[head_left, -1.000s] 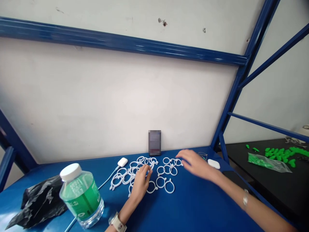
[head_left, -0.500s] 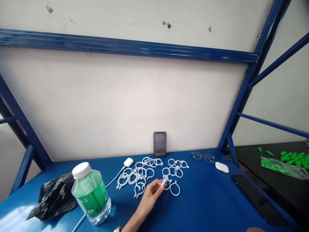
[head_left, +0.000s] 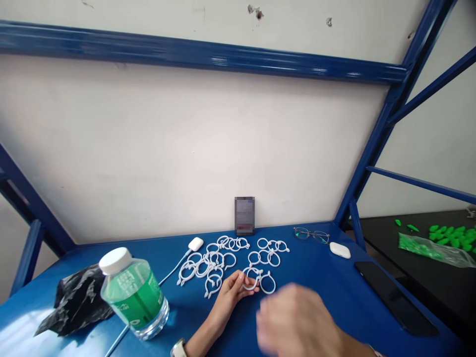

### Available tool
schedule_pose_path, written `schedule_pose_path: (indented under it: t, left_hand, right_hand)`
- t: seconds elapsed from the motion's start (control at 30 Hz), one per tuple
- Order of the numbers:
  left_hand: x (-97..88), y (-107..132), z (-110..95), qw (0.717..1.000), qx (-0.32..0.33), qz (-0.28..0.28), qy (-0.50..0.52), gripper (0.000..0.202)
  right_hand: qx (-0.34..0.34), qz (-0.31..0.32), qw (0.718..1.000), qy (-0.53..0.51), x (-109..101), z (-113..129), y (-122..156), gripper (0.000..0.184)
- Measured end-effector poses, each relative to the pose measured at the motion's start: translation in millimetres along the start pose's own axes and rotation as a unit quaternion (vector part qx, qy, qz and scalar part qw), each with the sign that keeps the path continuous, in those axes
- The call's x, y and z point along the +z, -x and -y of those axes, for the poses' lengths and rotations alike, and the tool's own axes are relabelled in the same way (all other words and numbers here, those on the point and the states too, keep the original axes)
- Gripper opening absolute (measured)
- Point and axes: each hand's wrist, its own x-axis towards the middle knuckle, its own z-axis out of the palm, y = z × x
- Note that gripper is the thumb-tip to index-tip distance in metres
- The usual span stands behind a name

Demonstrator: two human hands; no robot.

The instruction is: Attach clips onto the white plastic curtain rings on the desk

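Observation:
Several white plastic rings (head_left: 223,260) lie scattered on the blue table (head_left: 320,292). My left hand (head_left: 231,292) rests on the table at the near side of the pile, its fingers curled round one white ring (head_left: 250,282). My right hand (head_left: 297,322) is low in the view, near the camera and smeared by motion, to the right of the left hand. Its fingers cannot be made out.
A green-labelled water bottle (head_left: 132,295) and a black plastic bag (head_left: 76,302) stand at the left. A white charger with cable (head_left: 195,244), a blurred card (head_left: 244,215), glasses (head_left: 311,234), a white earbud case (head_left: 339,250) and a dark phone (head_left: 394,297) lie around. Green parts (head_left: 442,238) sit on the black table at right.
My right hand left the rings at the back, went out of view, and now comes in from the bottom. My left hand picked up one ring and drew it nearer.

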Motion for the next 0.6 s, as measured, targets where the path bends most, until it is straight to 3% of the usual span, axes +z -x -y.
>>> schedule_pose_path:
  t: [0.13,0.23,0.33,0.6]
  left_hand:
    - [-2.2,-1.6,2.8,1.0,-0.006,0.001,0.013,0.047]
    - [-2.4,-2.1,5.1,1.0,-0.008,0.006,0.003,0.049]
    - [-2.6,-2.9,6.5,1.0,-0.011,0.012,-0.012,0.05]
    - [2.6,0.6,13.9,0.996,0.012,0.015,-0.089,0.064]
  right_hand:
    - [0.02,-0.034,0.993,0.111,10.5,-54.3,-26.4,0.026]
    - [0.061,0.032,0.99,0.122,20.9,-80.8,-15.8,0.029]
    - [0.088,0.034,0.991,0.1,29.2,-91.9,0.4,0.018]
    - [0.099,-0.066,0.993,0.014,36.9,-102.8,12.3,0.013]
